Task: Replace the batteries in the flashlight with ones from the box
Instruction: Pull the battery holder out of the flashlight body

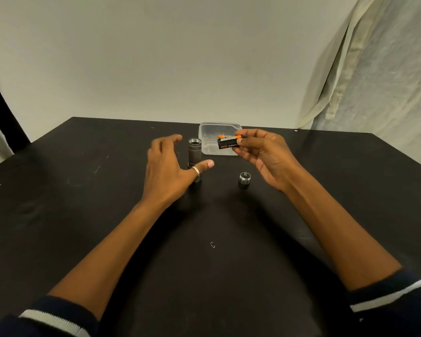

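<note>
The grey flashlight body stands upright on the black table, its threaded open end up. Its silver end cap lies apart to the right. My left hand hovers just left of the flashlight with fingers spread, the ringed thumb crossing in front of its lower part. My right hand pinches a black battery holder with orange-tipped batteries, held in front of the clear plastic box. At least one more orange-ended battery shows inside the box.
A pale wall rises behind the table's far edge. Crumpled cream curtain hangs at the right. A small bent wire piece lies on the table between my forearms.
</note>
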